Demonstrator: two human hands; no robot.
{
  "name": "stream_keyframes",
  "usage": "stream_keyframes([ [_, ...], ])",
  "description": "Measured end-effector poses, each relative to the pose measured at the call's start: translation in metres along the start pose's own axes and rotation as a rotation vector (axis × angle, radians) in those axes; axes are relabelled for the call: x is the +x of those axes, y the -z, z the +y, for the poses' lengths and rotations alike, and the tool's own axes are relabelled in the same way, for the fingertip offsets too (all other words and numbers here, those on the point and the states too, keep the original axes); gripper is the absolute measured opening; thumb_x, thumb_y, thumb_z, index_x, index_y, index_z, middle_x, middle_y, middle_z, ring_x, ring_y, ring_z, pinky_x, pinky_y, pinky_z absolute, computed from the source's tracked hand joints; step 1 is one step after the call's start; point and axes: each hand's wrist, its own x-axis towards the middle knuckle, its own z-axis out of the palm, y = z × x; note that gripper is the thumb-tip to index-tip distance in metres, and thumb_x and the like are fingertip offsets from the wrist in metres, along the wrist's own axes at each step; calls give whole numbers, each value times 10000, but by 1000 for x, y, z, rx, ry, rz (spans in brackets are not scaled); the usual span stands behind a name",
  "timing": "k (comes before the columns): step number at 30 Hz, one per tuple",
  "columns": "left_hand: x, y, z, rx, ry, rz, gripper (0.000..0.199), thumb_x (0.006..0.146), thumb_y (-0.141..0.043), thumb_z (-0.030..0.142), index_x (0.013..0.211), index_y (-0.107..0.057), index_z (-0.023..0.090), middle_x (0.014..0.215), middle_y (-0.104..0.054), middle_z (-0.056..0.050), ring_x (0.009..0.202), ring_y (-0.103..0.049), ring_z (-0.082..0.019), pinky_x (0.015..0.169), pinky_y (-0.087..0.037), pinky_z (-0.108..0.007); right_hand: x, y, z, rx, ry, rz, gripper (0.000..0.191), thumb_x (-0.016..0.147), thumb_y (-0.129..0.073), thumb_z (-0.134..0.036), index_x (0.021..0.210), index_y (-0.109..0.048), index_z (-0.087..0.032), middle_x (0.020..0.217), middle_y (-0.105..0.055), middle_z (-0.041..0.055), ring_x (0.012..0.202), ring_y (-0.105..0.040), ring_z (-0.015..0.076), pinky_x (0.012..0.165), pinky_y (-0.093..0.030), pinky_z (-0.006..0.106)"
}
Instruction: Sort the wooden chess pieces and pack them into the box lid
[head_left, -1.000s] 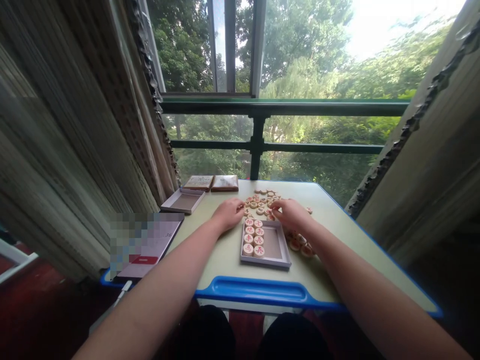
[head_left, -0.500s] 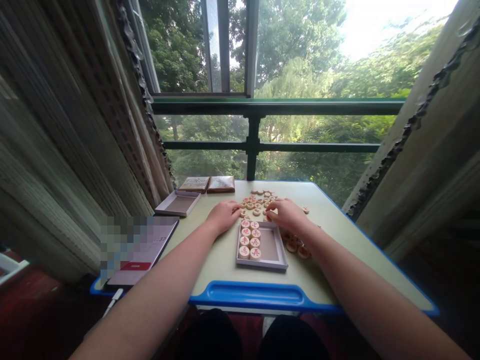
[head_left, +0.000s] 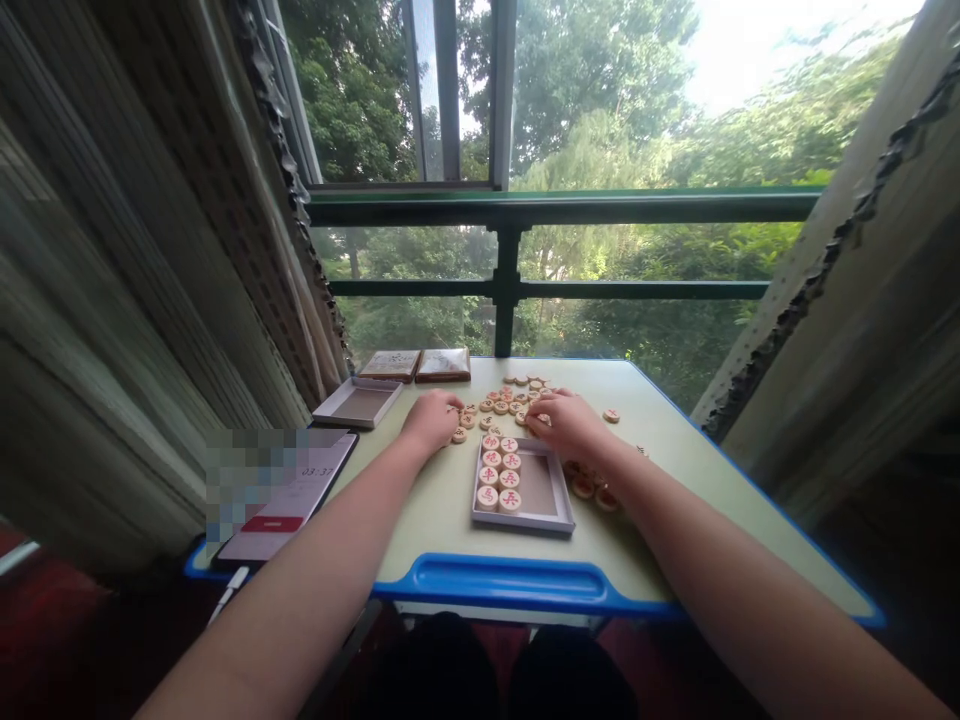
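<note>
I see two columns of red-marked discs (head_left: 510, 479) in the shallow box (head_left: 537, 484). Loose discs (head_left: 501, 407) lie beyond it. The left hand (head_left: 433, 422) bends beyond its far-left corner, the right hand (head_left: 564, 425) beyond its far edge; whether either grips a disc, I can't tell.

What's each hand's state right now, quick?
Left hand: fingers curled at loose xiangqi pieces; can't tell if holding any.
Right hand: fingers bent among xiangqi pieces; can't tell if holding one.

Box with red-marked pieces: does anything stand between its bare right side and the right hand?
Only the far wall of the box, toward the right hand; the red-marked pieces inside stand at left.
</note>
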Motion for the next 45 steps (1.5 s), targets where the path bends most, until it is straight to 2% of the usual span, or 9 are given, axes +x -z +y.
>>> stream_keyframes([
  [5, -2, 3, -3, -11, 43, -27, 361, 698, -458, 53, 960, -684, 156, 1026, -660, -94, 952, -600, -206, 869, -458, -300, 1, -6, 9, 0, -75, -4, 244, 804, -487, -249, 940, -689, -260, 1037, -657, 26, 923, -542, 189, 824, -387, 281],
  [11, -2, 6, -8, -169, 91, 6, 356, 703, -463, 36, 991, -644, 142, 960, -674, -89, 865, -623, -175, 782, -490, -279, 1, 0, 7, -19, -126, -14, 213, 788, -506, -258, 848, -710, -242, 966, -673, 37, 879, -547, 200, 787, -400, 283],
  [17, -3, 14, -6, -130, 55, 22, 385, 578, -467, -20, 858, -657, 162, 905, -667, -55, 859, -601, -174, 707, -480, -251, 3, -1, 9, 77, 55, -8, 214, 781, -521, -202, 867, -714, -238, 1000, -671, 23, 935, -547, 187, 875, -373, 287],
  [20, -4, 18, -4, -81, 29, -17, 367, 555, -473, -23, 826, -648, 153, 939, -653, -70, 854, -594, -191, 699, -479, -272, 3, -2, 12, 43, -13, -26, 205, 777, -518, -225, 816, -719, -228, 936, -685, 27, 890, -553, 192, 846, -383, 290],
  [24, -4, 19, -3, -13, -16, 7, 364, 543, -473, -32, 811, -628, 158, 963, -634, -72, 900, -577, -200, 741, -472, -284, 3, -1, 13, -6, -111, -16, 237, 784, -509, -278, 913, -703, -233, 1000, -673, 36, 880, -550, 201, 823, -391, 300],
  [29, -1, 11, -9, -29, 42, -67, 266, 592, -504, 32, 797, -619, 156, 871, -663, -69, 779, -610, -192, 643, -481, -279, 3, -1, 12, -4, -148, -50, 233, 769, -528, -291, 922, -691, -228, 949, -683, 41, 884, -545, 210, 786, -399, 293],
  [32, 0, 7, -11, -52, 27, -104, 217, 638, -514, 79, 802, -631, 159, 846, -677, -64, 757, -622, -182, 647, -485, -272, 3, -3, 13, 12, -179, -38, 228, 772, -541, -332, 914, -684, -226, 940, -680, 42, 894, -540, 217, 764, -403, 288],
  [40, 0, 6, -10, -104, 13, -36, 171, 713, -512, 130, 826, -637, 160, 851, -688, -53, 751, -627, -158, 664, -497, -254, 3, 2, 18, 57, -258, 13, 279, 815, -486, -371, 983, -658, -229, 932, -690, 33, 914, -528, 227, 735, -403, 291],
  [45, 0, 4, -10, -185, 26, -29, 240, 716, -495, 116, 927, -602, 154, 909, -671, -61, 742, -624, -152, 620, -511, -254, 5, -2, 18, 54, -250, -34, 302, 766, -534, -382, 992, -666, -230, 925, -690, 37, 917, -537, 221, 743, -404, 279],
])
